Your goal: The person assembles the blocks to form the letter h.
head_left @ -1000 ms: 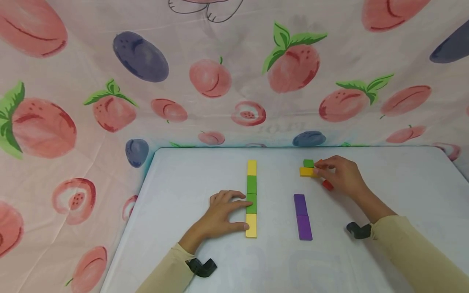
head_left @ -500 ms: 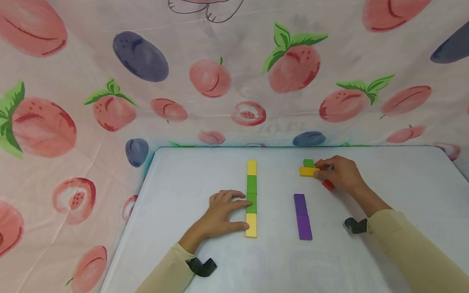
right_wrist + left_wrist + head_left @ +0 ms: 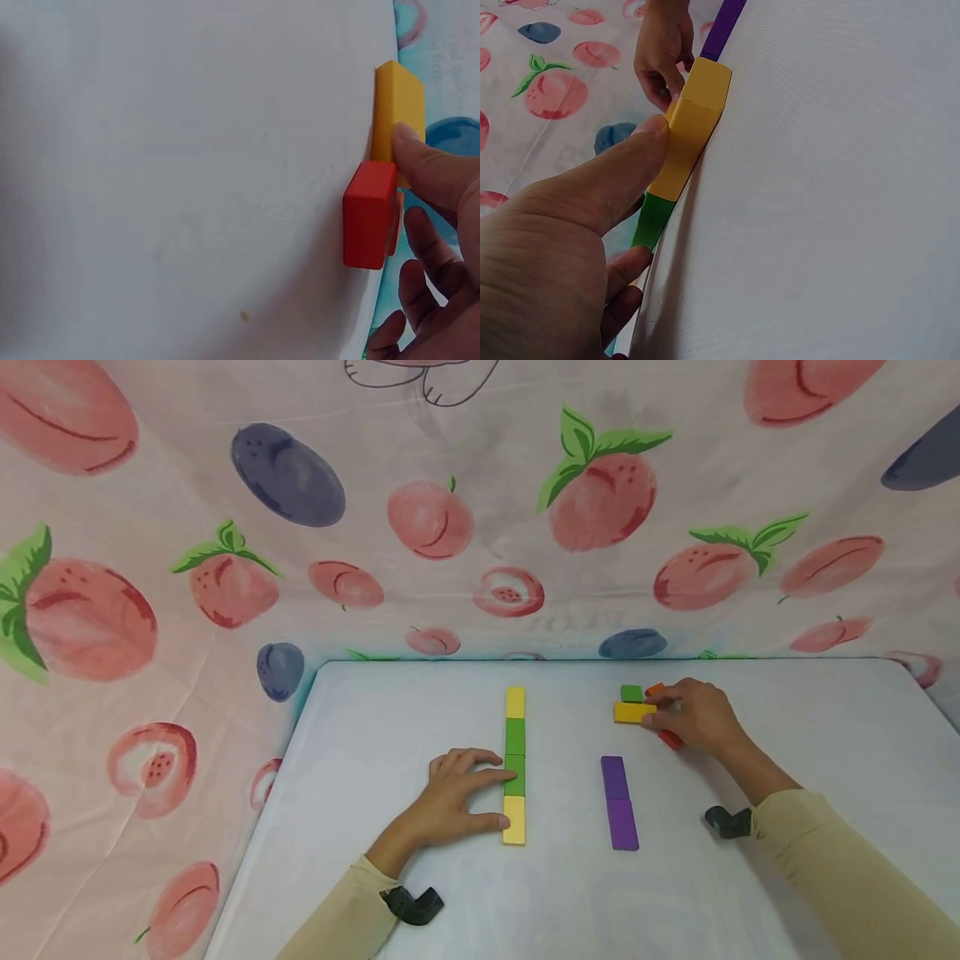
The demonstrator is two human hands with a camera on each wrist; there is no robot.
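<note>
My left hand (image 3: 461, 797) lies beside a straight row of blocks, fingers extended. Its index fingertip rests on the nearer green block (image 3: 514, 785), and its thumb touches the side of the pale yellow block (image 3: 684, 150) at the near end. Another green block (image 3: 515, 737) and a pale yellow block (image 3: 516, 702) continue the row away from me. At the back right, my right hand (image 3: 697, 714) pinches the right end of a deeper yellow block (image 3: 630, 712) between thumb and index finger. A red block (image 3: 367, 217) lies by that hand, partly covered by it in the head view.
Behind the yellow block sit a small green block (image 3: 632, 693) and an orange block (image 3: 656, 689). Two purple blocks (image 3: 622, 822) lie end to end, slightly angled, right of the row. The white table (image 3: 375, 710) meets a fruit-print cloth (image 3: 450, 443) along its back edge.
My right thumb has shifted slightly toward me, showing more of the yellow block's right end and the orange block. The right sleeve has moved a little left. My left hand stays put.
</note>
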